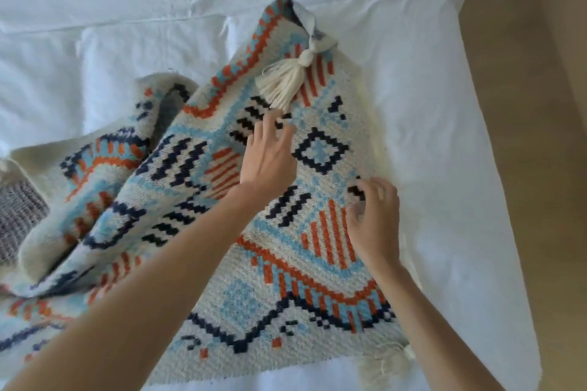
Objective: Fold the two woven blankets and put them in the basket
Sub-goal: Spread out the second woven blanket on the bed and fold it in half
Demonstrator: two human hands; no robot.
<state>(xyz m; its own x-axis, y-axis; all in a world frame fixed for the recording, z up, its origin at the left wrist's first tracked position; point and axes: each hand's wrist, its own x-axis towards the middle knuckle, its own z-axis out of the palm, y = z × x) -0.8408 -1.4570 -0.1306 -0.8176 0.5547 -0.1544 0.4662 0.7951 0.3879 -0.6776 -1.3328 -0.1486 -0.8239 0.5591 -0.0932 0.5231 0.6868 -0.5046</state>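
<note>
A cream woven blanket (260, 267) with navy, light-blue and orange patterns lies rumpled across the white bed. Its far corner is folded back on itself, and a cream tassel (281, 81) lies on the pattern. My left hand (270, 152) is just below the tassel, fingers apart and reaching over the blanket, holding nothing. My right hand (374, 219) hovers near the blanket's right edge with fingers curled and apart, gripping nothing. A patch of grey knitted fabric (19, 216) shows at the far left, partly under the patterned blanket. No basket is in view.
The white bed sheet (143, 9) is creased and stretches to the back and right. A tan floor (540, 136) runs along the bed's right side. Another tassel (384, 368) pokes out at the blanket's near right corner.
</note>
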